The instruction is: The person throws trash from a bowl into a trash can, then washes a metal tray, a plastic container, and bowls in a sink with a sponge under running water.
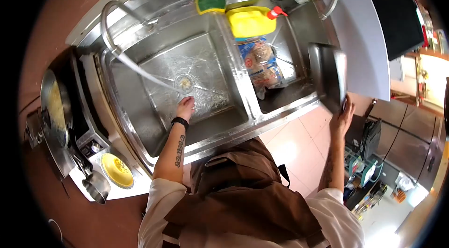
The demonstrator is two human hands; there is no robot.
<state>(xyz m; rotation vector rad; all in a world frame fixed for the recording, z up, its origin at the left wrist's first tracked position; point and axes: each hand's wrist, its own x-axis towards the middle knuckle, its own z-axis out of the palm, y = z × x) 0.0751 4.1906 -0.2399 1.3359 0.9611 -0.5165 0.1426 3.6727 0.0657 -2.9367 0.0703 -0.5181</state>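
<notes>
My left hand is over the left sink basin, beside the stream of water from the tap. Its fingers look curled together, and nothing shows in them. Water splashes around the drain. On the right, my right hand grips the lower end of a dark rectangular metal pan, blurred and tilted over the right edge of the sink. Part of my grip is hidden behind the pan.
The right basin holds a yellow bottle with a red pump and a plastic bag of food. A sponge lies on the back ledge. To the left are a wok, a yellow bowl and a small metal pot.
</notes>
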